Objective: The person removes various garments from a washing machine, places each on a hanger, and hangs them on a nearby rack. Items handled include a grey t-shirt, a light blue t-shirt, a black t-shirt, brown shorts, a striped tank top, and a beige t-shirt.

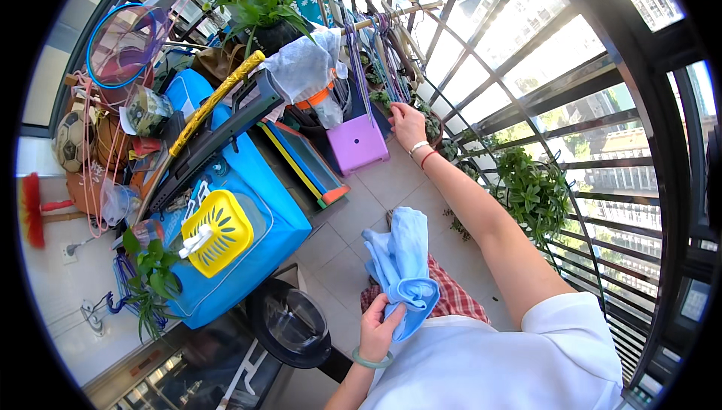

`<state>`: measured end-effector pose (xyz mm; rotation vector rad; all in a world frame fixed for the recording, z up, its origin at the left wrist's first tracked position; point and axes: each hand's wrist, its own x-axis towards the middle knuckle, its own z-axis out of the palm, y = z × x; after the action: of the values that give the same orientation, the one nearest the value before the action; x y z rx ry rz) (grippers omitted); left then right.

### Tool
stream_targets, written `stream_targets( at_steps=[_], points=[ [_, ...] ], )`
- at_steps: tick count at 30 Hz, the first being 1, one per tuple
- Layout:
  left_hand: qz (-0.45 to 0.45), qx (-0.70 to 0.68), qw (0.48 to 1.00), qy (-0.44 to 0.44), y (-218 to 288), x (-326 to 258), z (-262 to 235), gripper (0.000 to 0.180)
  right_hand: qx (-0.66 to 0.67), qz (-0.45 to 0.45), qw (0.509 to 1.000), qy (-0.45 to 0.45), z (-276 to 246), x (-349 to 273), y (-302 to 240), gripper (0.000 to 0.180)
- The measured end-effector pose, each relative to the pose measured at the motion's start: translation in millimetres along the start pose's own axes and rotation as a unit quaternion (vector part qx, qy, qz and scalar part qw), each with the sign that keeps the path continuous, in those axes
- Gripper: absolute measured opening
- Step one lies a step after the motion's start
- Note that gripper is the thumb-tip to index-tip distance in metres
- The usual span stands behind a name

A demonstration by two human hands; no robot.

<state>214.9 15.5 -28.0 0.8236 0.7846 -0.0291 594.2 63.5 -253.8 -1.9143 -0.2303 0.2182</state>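
Note:
Near my body, my left hand (380, 326) grips a light blue garment (402, 248), its upper end bunched and the rest hanging in folds. My right arm stretches forward to the rail; my right hand (408, 126) has its fingers curled together beside several hangers (391, 53) that dangle from a wooden pole (415, 8). Whatever those fingers hold, if anything, is too small to make out. Just left of this hand stands a purple plastic stool (358, 145).
A blue covered box (248, 241) on the left bears a yellow slotted soap tray (218, 233). Beside it are a black basin (263, 312) and a yellow-wrapped pole (218, 101). Potted plants (530, 192) line the barred railing at right; a ball (73, 141) lies far left.

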Motion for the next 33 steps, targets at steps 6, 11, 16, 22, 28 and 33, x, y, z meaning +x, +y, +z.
stream_targets(
  at_steps=[6, 11, 16, 22, 28, 33],
  points=[
    [-0.046, -0.018, 0.999, 0.014, 21, 45, 15, 0.024, -0.206, -0.111, 0.971, 0.039, 26, 81, 0, 0.026],
    [-0.037, -0.018, 0.999, -0.005, 31, 71, 26, 0.023, -0.255, -0.068, 0.965, 0.012, 41, 113, 1, 0.030],
    [-0.049, 0.002, 0.999, -0.018, 43, 84, 31, 0.019, -0.260, -0.061, 0.964, 0.008, 49, 121, 10, 0.030],
    [-0.057, 0.010, 0.998, -0.015, 52, 93, 32, 0.018, -0.255, -0.041, 0.966, 0.008, 47, 127, 12, 0.035],
    [-0.063, -0.001, 0.998, -0.012, 54, 95, 28, 0.017, -0.233, -0.034, 0.972, -0.004, 49, 131, 3, 0.031],
    [-0.067, 0.016, 0.998, -0.008, 56, 94, 24, 0.018, -0.222, -0.007, 0.975, -0.013, 52, 134, 1, 0.025]
  ],
)
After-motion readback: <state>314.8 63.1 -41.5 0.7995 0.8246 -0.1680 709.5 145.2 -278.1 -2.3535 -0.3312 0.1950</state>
